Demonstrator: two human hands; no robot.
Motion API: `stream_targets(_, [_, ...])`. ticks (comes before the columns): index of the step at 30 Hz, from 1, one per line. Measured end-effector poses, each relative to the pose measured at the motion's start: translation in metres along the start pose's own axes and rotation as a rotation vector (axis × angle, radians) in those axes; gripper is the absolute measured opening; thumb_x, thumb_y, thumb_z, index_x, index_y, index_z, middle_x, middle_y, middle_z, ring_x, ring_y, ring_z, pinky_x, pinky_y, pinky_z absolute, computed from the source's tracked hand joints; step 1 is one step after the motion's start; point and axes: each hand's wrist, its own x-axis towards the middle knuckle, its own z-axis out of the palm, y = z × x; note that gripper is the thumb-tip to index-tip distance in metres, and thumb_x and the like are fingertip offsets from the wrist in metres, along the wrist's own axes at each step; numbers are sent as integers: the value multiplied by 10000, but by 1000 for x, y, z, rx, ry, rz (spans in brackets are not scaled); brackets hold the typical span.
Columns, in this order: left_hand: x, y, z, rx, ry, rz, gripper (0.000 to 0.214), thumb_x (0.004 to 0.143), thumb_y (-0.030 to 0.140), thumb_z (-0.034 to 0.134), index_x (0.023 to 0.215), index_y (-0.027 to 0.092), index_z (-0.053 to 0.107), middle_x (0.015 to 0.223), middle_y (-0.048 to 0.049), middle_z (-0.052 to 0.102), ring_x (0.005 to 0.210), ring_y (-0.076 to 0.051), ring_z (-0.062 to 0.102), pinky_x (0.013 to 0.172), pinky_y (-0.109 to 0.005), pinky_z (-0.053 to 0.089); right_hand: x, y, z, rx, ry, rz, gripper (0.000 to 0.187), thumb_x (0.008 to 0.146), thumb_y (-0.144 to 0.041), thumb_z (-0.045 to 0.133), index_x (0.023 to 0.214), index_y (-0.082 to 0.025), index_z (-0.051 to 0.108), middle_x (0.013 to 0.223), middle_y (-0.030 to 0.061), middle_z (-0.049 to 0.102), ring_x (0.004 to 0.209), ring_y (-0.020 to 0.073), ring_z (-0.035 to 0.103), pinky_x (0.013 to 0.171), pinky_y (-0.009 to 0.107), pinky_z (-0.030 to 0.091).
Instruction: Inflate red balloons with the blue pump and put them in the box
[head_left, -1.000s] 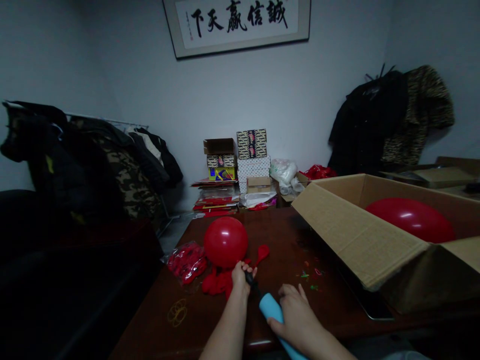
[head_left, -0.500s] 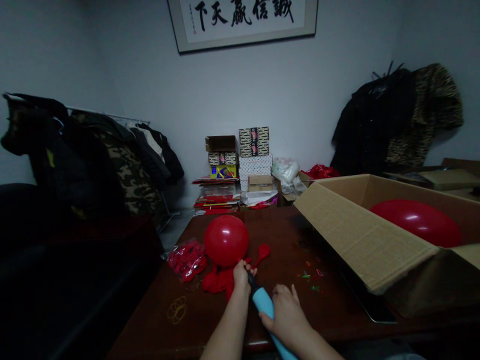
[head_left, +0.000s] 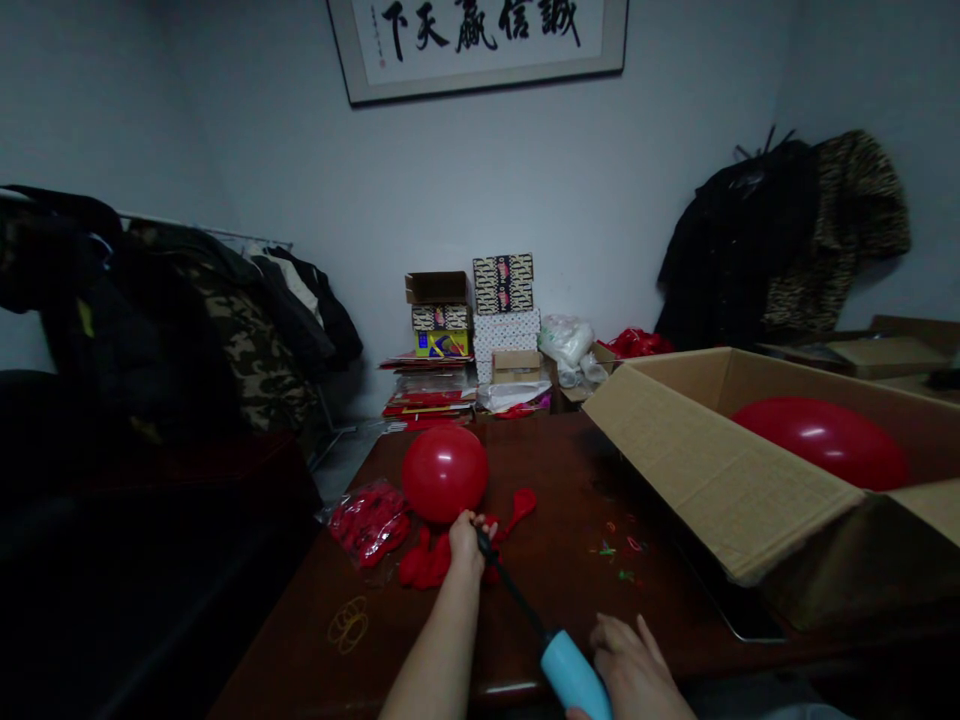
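My left hand [head_left: 465, 538] pinches the neck of a part-inflated red balloon [head_left: 444, 473] onto the black nozzle of a light-blue hand pump [head_left: 573, 677]. The pump's thin black rod [head_left: 514, 592] is drawn out between nozzle and barrel. My right hand [head_left: 636, 672] grips the blue barrel near the table's front edge, its fingers partly spread over it. Several flat red balloons [head_left: 424, 563] lie under my left hand on the dark wooden table [head_left: 562, 480].
A plastic bag of red balloons [head_left: 367, 518] lies left of the inflated one. An open cardboard box [head_left: 720, 480] at right holds a big red balloon [head_left: 821, 440]. Rubber bands [head_left: 346, 626] and small coloured bits [head_left: 619, 550] lie on the table. Stacked boxes [head_left: 504, 320] stand behind; coats hang left and right.
My right hand has pulled the blue barrel back toward me, exposing the black rod. The left hand and balloon shifted slightly left and away.
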Motion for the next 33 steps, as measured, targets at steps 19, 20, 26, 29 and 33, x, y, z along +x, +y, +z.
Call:
stream_targets(19, [-21, -8, 4, -143, -222, -241, 139, 812, 209, 486, 684, 171, 449, 781, -63, 646, 715, -185, 640, 771, -442, 476, 60, -37, -12, -52, 267, -11, 440, 719, -482, 512, 947, -132, 650, 1142, 132, 551, 1167, 297, 401, 1071, 467, 69])
stream_targets(20, [-21, -7, 2, -159, -283, -293, 130, 808, 209, 497, 692, 170, 454, 873, -78, 656, 813, -207, 644, 798, -449, 461, 66, -37, -11, -53, 270, -8, 440, 721, -481, 508, 943, -129, 649, 1140, 134, 550, 1158, 296, 407, 1068, 469, 82])
stream_targets(26, [-13, 18, -19, 68, -412, -515, 69, 789, 232, 554, 798, 171, 522, 1116, -108, 624, 1041, -253, 577, 843, -456, 411, 76, -26, -4, -52, 273, 18, 435, 726, -476, 497, 942, -127, 642, 1102, 135, 560, 1089, 283, 453, 1059, 468, 100])
stream_targets(29, [-9, 24, -23, 188, -394, -571, 112, 761, 193, 583, 864, 164, 551, 1057, -98, 650, 971, -231, 607, 829, -429, 417, 74, -20, -1, -52, 278, 9, 427, 724, -477, 502, 928, -130, 644, 1065, 127, 572, 1060, 278, 470, 1057, 458, 102])
stream_targets(33, [-11, 10, -14, 79, -390, -562, 47, 762, 172, 561, 796, 160, 531, 989, -105, 663, 937, -244, 620, 821, -456, 412, 73, -22, 5, -46, 289, 19, 417, 743, -461, 477, 915, -121, 646, 1018, 122, 583, 1039, 272, 483, 1055, 449, 112])
